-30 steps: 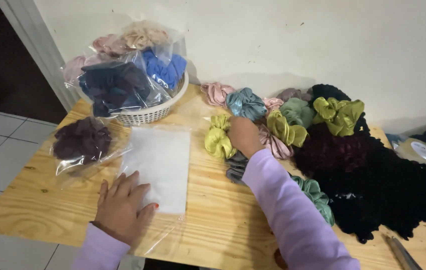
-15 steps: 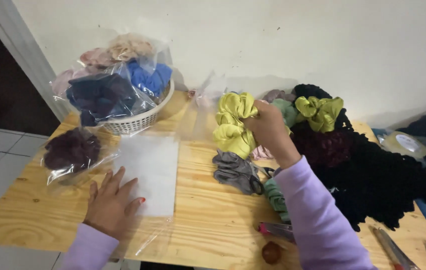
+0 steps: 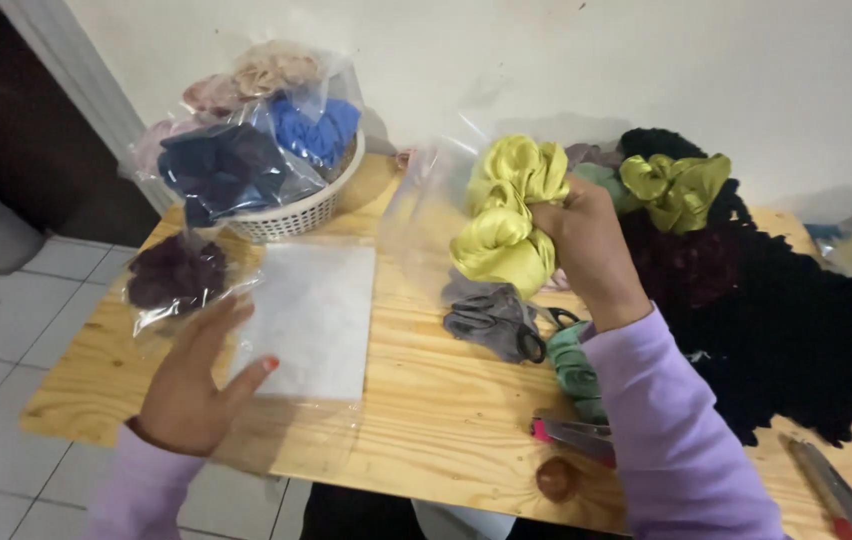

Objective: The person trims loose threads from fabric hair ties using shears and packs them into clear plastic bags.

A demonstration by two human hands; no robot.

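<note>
My right hand grips a bunch of yellow-green satin scrunchies and holds them up over the middle of the wooden table. My left hand is at the front left, with its thumb on a clear plastic bag that has a white sheet inside. It holds the near end of the bag. The bag's thin film rises toward the scrunchies. Below my right hand lie a grey scrunchie and a teal one.
A white basket of bagged scrunchies stands at the back left, with a bagged dark purple scrunchie in front of it. A big heap of dark scrunchies and an olive one fills the right. Pink-handled scissors lie near the front edge.
My right hand picked the yellow-green scrunchies out of the pile and raised them. My left hand went from lying flat on the clear bag to lifting its near end.
</note>
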